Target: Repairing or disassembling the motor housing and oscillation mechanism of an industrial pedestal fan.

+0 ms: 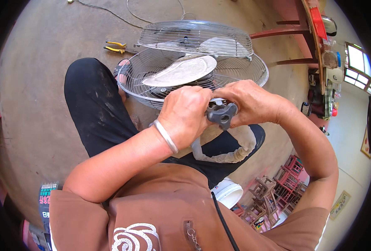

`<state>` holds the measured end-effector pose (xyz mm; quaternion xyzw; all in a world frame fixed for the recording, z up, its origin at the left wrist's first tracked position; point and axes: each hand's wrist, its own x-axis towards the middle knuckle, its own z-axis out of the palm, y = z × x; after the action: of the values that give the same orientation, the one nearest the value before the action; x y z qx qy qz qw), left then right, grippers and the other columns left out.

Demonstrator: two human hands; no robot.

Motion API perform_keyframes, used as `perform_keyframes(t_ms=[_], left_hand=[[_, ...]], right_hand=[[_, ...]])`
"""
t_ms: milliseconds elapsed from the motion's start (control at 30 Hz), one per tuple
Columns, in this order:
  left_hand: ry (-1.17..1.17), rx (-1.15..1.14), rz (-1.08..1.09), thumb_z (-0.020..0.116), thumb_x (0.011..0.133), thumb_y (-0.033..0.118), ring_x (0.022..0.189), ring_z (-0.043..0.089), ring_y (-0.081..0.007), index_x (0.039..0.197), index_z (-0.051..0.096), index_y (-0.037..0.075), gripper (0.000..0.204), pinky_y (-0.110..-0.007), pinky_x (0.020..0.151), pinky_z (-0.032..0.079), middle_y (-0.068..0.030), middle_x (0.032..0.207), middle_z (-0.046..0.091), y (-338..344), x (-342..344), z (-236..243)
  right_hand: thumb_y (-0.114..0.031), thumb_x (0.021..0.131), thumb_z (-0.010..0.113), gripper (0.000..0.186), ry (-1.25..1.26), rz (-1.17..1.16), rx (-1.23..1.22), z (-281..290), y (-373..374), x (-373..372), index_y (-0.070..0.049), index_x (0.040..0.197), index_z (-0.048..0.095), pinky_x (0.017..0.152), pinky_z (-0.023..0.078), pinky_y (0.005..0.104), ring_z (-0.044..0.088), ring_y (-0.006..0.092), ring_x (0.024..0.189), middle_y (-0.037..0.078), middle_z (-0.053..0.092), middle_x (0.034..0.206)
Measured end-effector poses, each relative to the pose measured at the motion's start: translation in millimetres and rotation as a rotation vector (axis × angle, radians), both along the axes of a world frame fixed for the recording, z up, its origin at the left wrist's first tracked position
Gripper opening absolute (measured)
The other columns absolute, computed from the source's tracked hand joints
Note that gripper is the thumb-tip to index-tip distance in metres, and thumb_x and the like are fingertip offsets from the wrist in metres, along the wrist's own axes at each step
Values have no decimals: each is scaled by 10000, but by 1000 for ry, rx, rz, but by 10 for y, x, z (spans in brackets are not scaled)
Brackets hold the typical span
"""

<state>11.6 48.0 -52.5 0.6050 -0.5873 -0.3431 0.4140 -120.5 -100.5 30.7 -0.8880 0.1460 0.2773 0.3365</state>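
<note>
Brown shirt (164,201); fan blade (181,72) slants away rightward.

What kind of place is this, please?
It looks like an indoor room, perhaps in a home or small eatery: there are piled stools, a wooden table and a paned window.

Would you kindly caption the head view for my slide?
Left grip and right grip at an opened wire fan cage, a dark knob between them.

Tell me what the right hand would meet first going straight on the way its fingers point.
Most likely the left hand: the right hand points left towards it, beside the fan cage. Depth is unclear, so the two may already touch.
</note>
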Motion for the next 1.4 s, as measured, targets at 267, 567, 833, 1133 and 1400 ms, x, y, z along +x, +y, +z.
perform_keyframes(t_ms=[267,567,833,1133,1400], left_hand=[[-46,-140,159,782,651,-4,1019,591,-354,1046,592,24,440,-420,907,487,-145,1082,603,244,92,129],[-83,-301,254,628,670,-106,1035,575,-352,971,640,35,333,-427,932,455,-132,1068,628,387,64,21],[-186,-389,420,602,710,-51,787,606,-297,1041,632,49,347,-395,699,470,-109,947,635,461,-111,-244],[-110,-431,429,567,815,-107,878,634,-322,1094,609,1,302,-393,766,539,-172,992,619,496,-201,-64],[-24,-303,376,697,842,-82,932,617,-282,1126,621,23,313,-356,804,523,-152,1015,618,858,1,-30]], right_hand=[[-276,709,792,452,41,-12,3,10,60,-4,-53,1076,650,767,520,463,659,375,890,175,672,863],[-264,749,718,417,-117,-128,174,-356,234,42,35,1030,641,755,514,459,656,397,853,235,664,857],[-208,723,712,467,-227,-214,267,-516,258,28,36,1117,655,692,527,425,659,373,771,219,675,858],[-215,733,732,437,-225,-207,186,-298,274,11,26,1092,662,657,509,430,647,350,703,201,640,748],[-212,750,690,380,-276,-205,306,-439,382,127,22,1049,678,621,492,407,632,341,653,224,624,722]])
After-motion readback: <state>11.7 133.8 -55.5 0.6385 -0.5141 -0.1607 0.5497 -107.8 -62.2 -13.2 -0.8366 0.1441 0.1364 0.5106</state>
